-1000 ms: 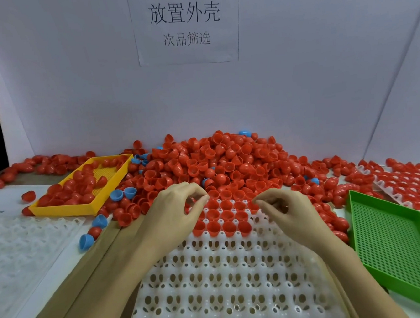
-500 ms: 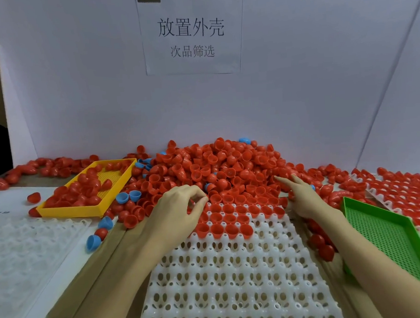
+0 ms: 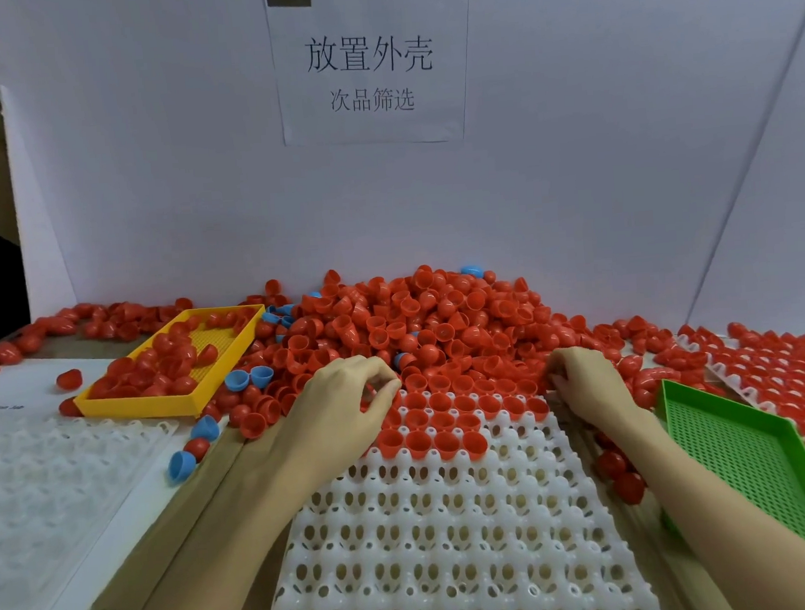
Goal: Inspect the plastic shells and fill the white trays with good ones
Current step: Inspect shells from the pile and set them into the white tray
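Looking down from the head camera, both hands sit at the far edge of the white tray (image 3: pixel 454 530), where it meets the big heap of red shells (image 3: pixel 440 321). The left hand (image 3: pixel 345 404) has its fingers curled with thumb and fingertips drawn together over the tray's far left corner; whether a shell is pinched there cannot be told, since the fingers hide it. The right hand (image 3: pixel 587 387) is curled at the tray's far right corner, its fingertips buried among shells, so its grip cannot be told either.

The tray's long axis runs from the viewer toward the heap, and its near end is cut off by the bottom edge. Its far rows hold shells with the open side up; the nearer cups show bare. A yellow tray (image 3: pixel 178 396) on the left holds loose red shells, and a few blue shells (image 3: pixel 248 377) lie beside it. A green tray (image 3: pixel 745 462) lies on the right, partly covered by the right forearm. Beyond it another tray of red shells (image 3: pixel 786 373) runs off the right edge.
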### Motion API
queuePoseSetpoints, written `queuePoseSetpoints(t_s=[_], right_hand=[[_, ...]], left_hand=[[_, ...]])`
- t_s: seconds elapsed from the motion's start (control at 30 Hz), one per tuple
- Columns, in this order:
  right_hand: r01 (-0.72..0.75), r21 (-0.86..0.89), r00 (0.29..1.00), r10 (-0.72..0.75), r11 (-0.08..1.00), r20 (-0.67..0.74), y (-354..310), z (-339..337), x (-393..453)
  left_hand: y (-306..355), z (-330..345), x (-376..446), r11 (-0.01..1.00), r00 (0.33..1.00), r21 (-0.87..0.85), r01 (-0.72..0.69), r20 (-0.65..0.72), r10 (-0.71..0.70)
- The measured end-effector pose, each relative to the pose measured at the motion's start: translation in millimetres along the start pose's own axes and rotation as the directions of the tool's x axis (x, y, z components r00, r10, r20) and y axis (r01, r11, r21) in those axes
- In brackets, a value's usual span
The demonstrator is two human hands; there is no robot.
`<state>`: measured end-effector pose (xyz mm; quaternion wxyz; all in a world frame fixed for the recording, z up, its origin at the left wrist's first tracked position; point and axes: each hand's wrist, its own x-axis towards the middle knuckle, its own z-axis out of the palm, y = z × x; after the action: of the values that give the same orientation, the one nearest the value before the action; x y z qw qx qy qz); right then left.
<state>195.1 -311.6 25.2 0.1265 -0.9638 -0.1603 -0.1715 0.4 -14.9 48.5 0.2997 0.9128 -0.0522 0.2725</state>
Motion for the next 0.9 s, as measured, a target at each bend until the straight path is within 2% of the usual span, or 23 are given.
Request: queuePoseSetpoints(t_s=[0.13,0.2,0.27,0.43,0.63,0.73,0.8,0.9], right_hand=[[-0.038,0.137,0.984,0.061,0.990,-0.169,3.2,-9.1,-0.1],[-0.048,0.271,0.965,0.115,0.961,-0.236,-1.0,-18.9,-4.8],[-0.032,0.412,0.958,0.145,0.911,-0.246,-9.7,-30.8,-15.0],[-0.015,0.624,0.991,0.096,0.781,-0.097,-37.8,-50.6,-52.1],[0.056,0.709,0.985,-0.155,0.703,0.075,-69.3,-65.4,-85.2],[0.063,0.740,0.951,-0.265,0.669,0.158,-80.2,-65.8,-93.5],[-0.007,0.817,0.924,-0.310,0.576,0.226,-84.3,-65.7,-96.7],[-0.110,0.889,0.881,-0.370,0.445,0.294,-83.4,-68.0,-98.5]], left_hand=[[-1.2,0.1,-0.1,1.000,1.000,0.002,0.003,-0.002,-0.003],[-1.4,1.1,-0.3,1.000,1.000,-0.005,0.006,-0.004,-0.006],[0.3,3.0,-0.7,1.000,1.000,-0.026,0.007,0.004,-0.007],[16.9,9.2,-5.7,0.988,0.999,-0.152,0.017,0.051,-0.010],[49.0,23.5,-15.5,0.913,0.980,-0.405,0.052,0.198,0.032],[58.6,31.3,-19.5,0.876,0.989,-0.476,0.075,0.145,-0.005],[60.7,31.9,-18.5,0.797,0.990,-0.588,0.135,0.115,-0.082],[59.1,29.8,-16.2,0.665,0.964,-0.699,0.264,0.170,-0.204]])
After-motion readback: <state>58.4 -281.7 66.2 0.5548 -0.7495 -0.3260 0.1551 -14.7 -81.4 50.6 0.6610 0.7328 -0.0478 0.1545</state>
